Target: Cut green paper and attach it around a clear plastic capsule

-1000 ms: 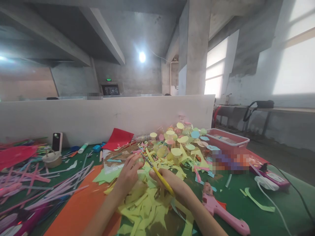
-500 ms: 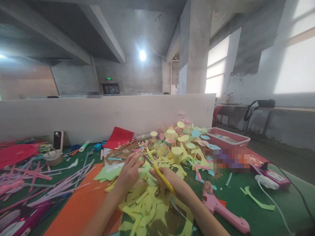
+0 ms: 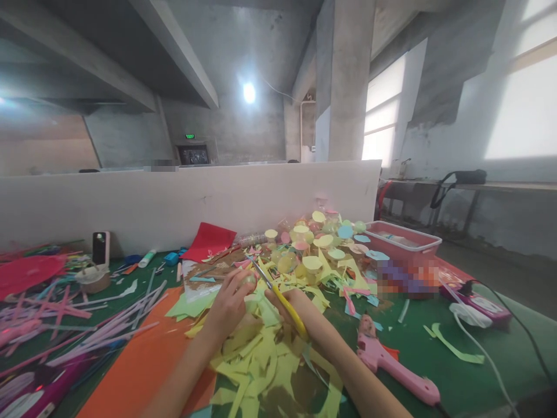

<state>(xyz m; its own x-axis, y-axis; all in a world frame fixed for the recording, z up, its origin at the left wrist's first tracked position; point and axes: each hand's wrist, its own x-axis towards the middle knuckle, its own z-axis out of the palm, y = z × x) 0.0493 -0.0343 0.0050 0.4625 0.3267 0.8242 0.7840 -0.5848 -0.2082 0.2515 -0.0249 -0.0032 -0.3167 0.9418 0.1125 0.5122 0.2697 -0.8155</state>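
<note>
In my left hand (image 3: 227, 307) is a small round, pale green, see-through piece (image 3: 249, 281), pinched in the fingers; part of it is hidden. My right hand (image 3: 300, 316) is closed round the yellow handle of a pair of scissors (image 3: 288, 309). The scissor blades point up and left, with their tips close to the left fingers. Beneath both hands lies a heap of yellow paper scraps (image 3: 256, 371). Just beyond, round cut paper pieces (image 3: 312, 265) in yellow, blue and pink sit on clear rounded pieces in a pile.
A pink glue gun (image 3: 398, 371) lies at right, near a pink bin (image 3: 404, 247) and a corded purple device (image 3: 478, 307). Orange sheet (image 3: 139, 360), pale sticks (image 3: 108, 337) and a small bucket (image 3: 93, 278) are at left. A white board (image 3: 187, 200) stands behind.
The scissors have tilted slightly, their tips rising a little beside the left fingers. Both hands keep their grip, and the whole view has shifted slightly.
</note>
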